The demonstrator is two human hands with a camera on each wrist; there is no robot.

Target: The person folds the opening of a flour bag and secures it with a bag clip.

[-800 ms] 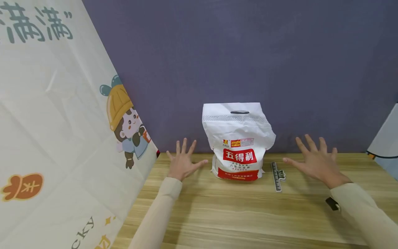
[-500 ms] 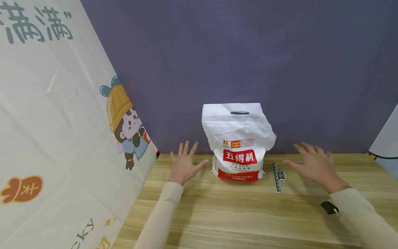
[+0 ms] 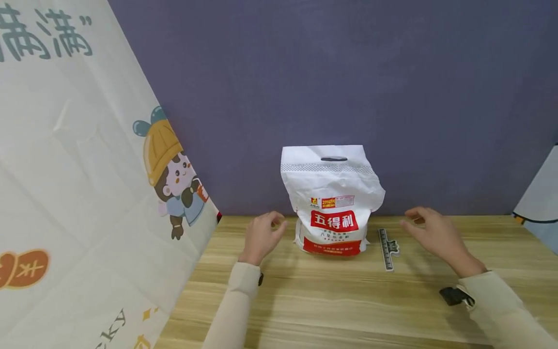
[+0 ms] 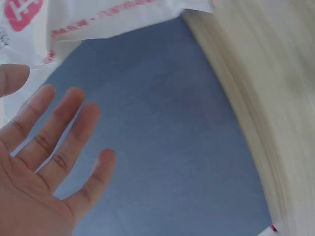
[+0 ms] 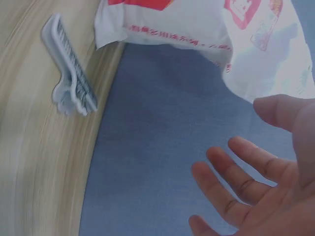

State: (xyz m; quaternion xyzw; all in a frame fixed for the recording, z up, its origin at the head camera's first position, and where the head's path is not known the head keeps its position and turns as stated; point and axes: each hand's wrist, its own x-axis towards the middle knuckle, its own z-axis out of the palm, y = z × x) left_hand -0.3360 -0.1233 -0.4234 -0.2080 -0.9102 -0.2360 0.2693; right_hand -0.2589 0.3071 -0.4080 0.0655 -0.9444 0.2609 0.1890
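Observation:
A white flour bag (image 3: pixel 333 186) with red labels and a cut-out handle stands upright on the table against the dark wall. Just right of it lies a bag clip (image 3: pixel 385 249), white with dark markings, seen from its end in the right wrist view (image 5: pixel 66 59). My left hand (image 3: pixel 259 237) hovers left of the bag, its fingers loosely bent and holding nothing. On the other side, beyond the clip, my right hand (image 3: pixel 440 237) is raised with bent fingers and thumb apart. Neither hand touches the bag or clip.
The wood-grain table (image 3: pixel 331 300) meets a dark blue-grey wall (image 3: pixel 331 72) behind the bag. At the left hangs a pale sheet (image 3: pixel 78 184) printed with a cartoon figure. A white panel (image 3: pixel 540 189) edges the far right. Black straps circle both wrists.
Both hands had their fingers spread wide; the fingers have since bent inward. The left hand has turned slightly. Bag and clip stay in place, and the head view has shifted a little.

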